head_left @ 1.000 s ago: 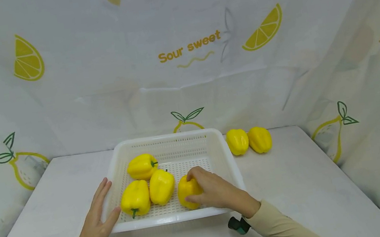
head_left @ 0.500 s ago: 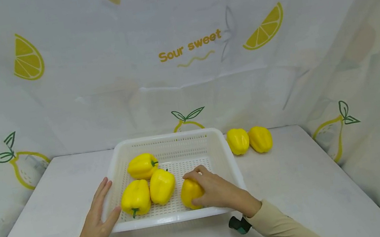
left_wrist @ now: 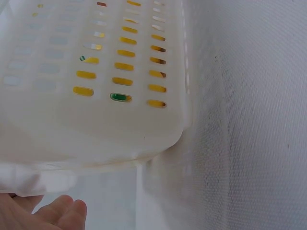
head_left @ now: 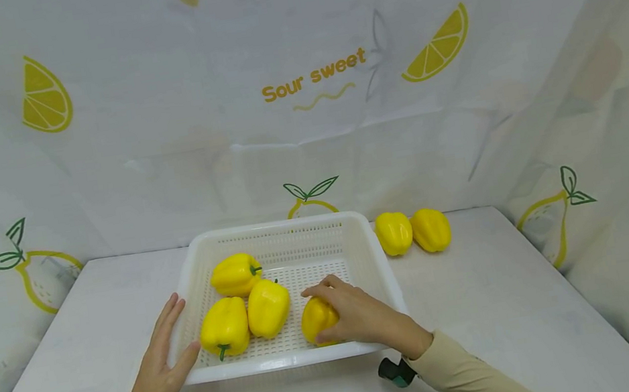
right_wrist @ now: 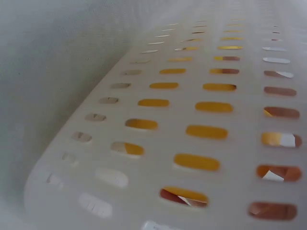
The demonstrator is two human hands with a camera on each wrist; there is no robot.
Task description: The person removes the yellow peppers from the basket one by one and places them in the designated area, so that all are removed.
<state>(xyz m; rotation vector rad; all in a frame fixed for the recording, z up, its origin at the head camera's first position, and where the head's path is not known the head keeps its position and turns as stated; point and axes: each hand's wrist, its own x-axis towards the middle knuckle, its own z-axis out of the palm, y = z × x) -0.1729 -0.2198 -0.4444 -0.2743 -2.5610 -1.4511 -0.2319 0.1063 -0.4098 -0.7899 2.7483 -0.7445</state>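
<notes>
A white perforated plastic basket [head_left: 278, 362] stands on the table. My right hand [head_left: 359, 314] reaches over its front right part, fingers and thumb around a yellow bell pepper [head_left: 319, 320] resting low in the basket. My left hand [head_left: 160, 368] lies along the left side of the rim, fingers straight and thumb spread. Three more yellow bell peppers lie in the left half: one at the back [head_left: 235, 275], one in front [head_left: 225, 326], one beside it [head_left: 269, 309]. In the right wrist view the basket wall [right_wrist: 158, 182] hides most of the right hand.
Two yellow bell peppers, one [head_left: 394, 234] beside the other [head_left: 431, 230], sit on the white table [head_left: 479, 320] just outside the basket's back right corner. A white curtain with lemon prints [head_left: 292, 43] hangs behind and at the sides.
The pepper under my right hand has shifted a little to the right, and the index finger has straightened over its top. My left hand and the other peppers stay put.
</notes>
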